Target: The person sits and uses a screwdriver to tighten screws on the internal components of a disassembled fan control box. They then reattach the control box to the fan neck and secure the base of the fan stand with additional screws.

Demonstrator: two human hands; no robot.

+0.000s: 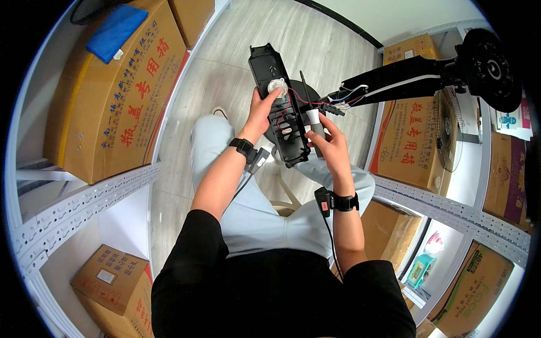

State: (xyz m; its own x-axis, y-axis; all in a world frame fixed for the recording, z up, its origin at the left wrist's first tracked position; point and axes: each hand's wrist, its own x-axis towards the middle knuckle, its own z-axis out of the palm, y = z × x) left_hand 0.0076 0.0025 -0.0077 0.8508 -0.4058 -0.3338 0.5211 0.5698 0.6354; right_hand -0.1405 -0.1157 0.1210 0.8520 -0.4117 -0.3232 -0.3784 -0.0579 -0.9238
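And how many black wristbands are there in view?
2: one black wristband behind the left hand, which holds the black casing; the other wristband behind the right hand, which grips the screwdriver. Neither is hidden.

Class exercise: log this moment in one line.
left hand: holds long black plastic housing, thumb on round silvery part | right hand: holds grey-handled screwdriver | nearby: round black disc

Before you, the housing (267, 63) is in your left hand (260, 114); in your right hand (333, 147), beside it, is the screwdriver (314, 116). At your left, a cloth (117, 32) lies on a cardboard carton (107, 107). At your right is a fan grille (448, 130).
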